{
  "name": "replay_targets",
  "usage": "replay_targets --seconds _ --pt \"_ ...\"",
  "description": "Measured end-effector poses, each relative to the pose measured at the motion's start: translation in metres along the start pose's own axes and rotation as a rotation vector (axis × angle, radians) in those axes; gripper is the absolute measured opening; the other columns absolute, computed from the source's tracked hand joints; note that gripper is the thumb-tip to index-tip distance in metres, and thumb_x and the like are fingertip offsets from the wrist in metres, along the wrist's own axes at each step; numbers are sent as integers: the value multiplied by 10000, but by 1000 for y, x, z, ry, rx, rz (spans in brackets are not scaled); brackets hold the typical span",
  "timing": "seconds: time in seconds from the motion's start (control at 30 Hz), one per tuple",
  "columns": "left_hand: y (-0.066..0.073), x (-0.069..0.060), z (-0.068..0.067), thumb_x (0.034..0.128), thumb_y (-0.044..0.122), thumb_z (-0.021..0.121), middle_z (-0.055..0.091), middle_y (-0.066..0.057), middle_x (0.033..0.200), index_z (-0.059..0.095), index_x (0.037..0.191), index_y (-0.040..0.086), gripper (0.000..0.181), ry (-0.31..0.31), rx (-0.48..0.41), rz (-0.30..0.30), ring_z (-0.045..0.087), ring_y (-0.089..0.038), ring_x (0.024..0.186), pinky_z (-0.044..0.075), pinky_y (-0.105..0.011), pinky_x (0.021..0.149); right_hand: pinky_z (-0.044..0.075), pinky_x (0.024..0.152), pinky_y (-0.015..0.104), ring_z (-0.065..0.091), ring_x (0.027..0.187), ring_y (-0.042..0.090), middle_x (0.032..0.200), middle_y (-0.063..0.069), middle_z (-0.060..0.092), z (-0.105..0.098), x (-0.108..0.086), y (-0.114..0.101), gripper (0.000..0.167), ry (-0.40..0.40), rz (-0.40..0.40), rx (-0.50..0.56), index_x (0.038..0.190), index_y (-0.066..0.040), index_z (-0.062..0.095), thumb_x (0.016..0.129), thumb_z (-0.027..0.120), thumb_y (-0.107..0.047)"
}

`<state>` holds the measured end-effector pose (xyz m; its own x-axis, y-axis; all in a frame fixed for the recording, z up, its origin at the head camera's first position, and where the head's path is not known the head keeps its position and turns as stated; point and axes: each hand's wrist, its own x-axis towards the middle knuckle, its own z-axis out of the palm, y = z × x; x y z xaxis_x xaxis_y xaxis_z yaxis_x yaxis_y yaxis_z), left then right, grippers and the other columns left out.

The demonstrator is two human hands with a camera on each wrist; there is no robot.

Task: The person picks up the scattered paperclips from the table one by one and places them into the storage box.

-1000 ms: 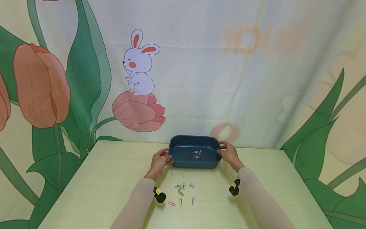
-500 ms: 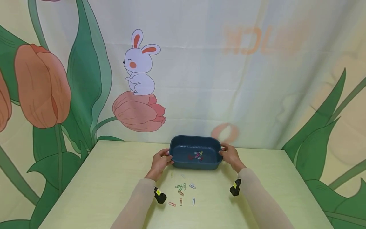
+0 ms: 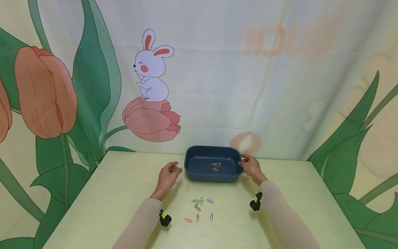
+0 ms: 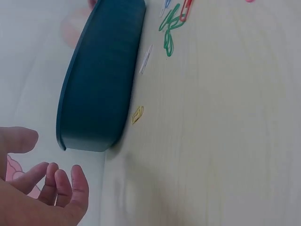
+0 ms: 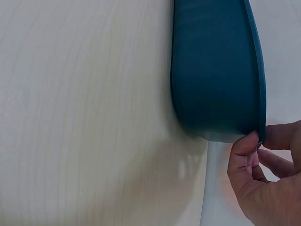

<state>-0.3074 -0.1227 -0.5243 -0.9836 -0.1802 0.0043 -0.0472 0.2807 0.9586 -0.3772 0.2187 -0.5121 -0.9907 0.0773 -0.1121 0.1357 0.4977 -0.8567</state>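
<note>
A dark blue rectangular plastic bin (image 3: 211, 177) stands near the back of the table, with several coloured paper clips (image 3: 215, 169) on its floor. My right hand (image 3: 252, 169) pinches its right end at the rim, thumb and finger on either side, as the right wrist view shows. Off the bin's left end, my left hand (image 3: 167, 180) is held apart with loosely bent fingers and nothing in them. In the left wrist view a gap shows between those fingers (image 4: 79, 186) and the bin wall (image 4: 96, 84). A yellow paper clip (image 4: 138, 114) lies near the bin's front side.
Several more paper clips lie on the pale wooden table in front of the bin: green (image 3: 197, 202), red (image 3: 188, 220), blue (image 3: 211, 217) and a pale one (image 3: 199, 190). A printed curtain (image 3: 211, 86) with a rabbit and tulips hangs right behind the table's back edge.
My left hand has let go of the bin's left end and drawn back to the left. My right hand stays on the rim, and the bin is about where it was.
</note>
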Motion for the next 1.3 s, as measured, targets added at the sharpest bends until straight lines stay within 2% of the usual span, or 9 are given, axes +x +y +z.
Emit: replay_targets --seconds 0.2,0.3,0.43,0.67,1.03,1.2,1.3 --pt "-1 -13 -8 919 186 675 653 -145 1151 639 1279 73 379 -3 96 108 613 -259 1049 483 -320 863 524 627 234 606 856 177 1139 142 594 -1 -1 0 491 -4 2 0 1428 -82 495 948 597 -91" --pt "-2 -21 -10 907 178 696 661 -138 1105 659 1254 70 365 -20 129 143 619 -257 1020 476 -297 818 525 644 238 606 868 181 1146 141 594 -1 -2 -1 492 -6 12 8 1433 -90 491 952 592 -100" --pt "-1 -34 -12 890 157 718 635 -83 988 689 1210 75 332 -59 171 163 583 -203 928 442 -249 735 536 682 270 613 900 192 1149 145 596 -3 -3 -2 495 -24 39 49 1445 -90 476 960 572 -90" --pt "0 -54 -11 859 112 744 536 -3 817 729 1124 79 268 -133 215 200 479 -125 773 377 -218 668 560 772 346 626 928 214 1173 164 605 -5 -3 -1 496 -42 65 102 1451 -114 475 963 568 -94" --pt "-6 -77 -15 837 84 758 529 -31 767 728 1093 40 262 -280 288 243 427 -93 663 347 -205 600 536 684 281 629 938 255 1118 142 591 -3 -2 1 490 -38 73 121 1448 -105 480 964 556 -75" --pt "-11 -83 -16 814 82 777 520 -26 755 731 1072 19 269 -368 305 274 410 -76 647 345 -205 591 555 744 330 624 922 233 1152 148 592 -3 -4 -1 483 -40 74 114 1449 -122 479 974 559 -98" --pt "-17 -86 -15 803 100 790 501 7 743 741 1043 29 255 -409 319 267 409 -71 645 348 -203 595 561 807 384 620 902 217 1175 157 591 -3 -5 -1 478 -43 75 110 1449 -130 478 979 561 -111"
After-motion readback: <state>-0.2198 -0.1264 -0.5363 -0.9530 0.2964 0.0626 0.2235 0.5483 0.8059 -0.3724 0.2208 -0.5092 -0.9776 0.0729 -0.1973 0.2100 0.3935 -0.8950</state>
